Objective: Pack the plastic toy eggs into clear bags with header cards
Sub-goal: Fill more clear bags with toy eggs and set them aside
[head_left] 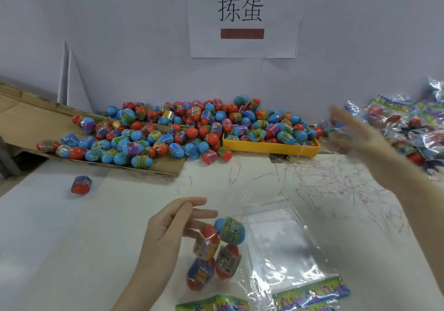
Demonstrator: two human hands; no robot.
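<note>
Head view: a person sits at a white table (72, 238) with a few eggs and an empty bag just in front.
Left hand: the left hand (168, 233) has loosely straight fingers resting against a small cluster of toy eggs (216, 253), gripping none of them.
Right hand: the right hand (360, 140) is blurred, raised with spread fingers near the pile of packed bags (408, 123) at the far right; it holds nothing I can see.
Task's thing: the cluster appears to be four eggs, lying touching the left edge of a flat clear bag (283, 245) whose printed header card (312, 294) lies at the near end.
Egg look: each egg is half blue, half orange-red, with a printed shrink band round the middle; smooth and rounded, so likely to roll.
Supply: a big heap of loose eggs (168, 130) spreads across flattened cardboard (21, 118) and into a yellow tray (271, 148); one stray egg (81, 185) lies apart on the left.
Step in hand: probably gathering the set for bagging.
Doing it well: corral the eggs with the left palm, bring the right hand back to lift the bag's mouth open, then slide the eggs in one after another.
</note>
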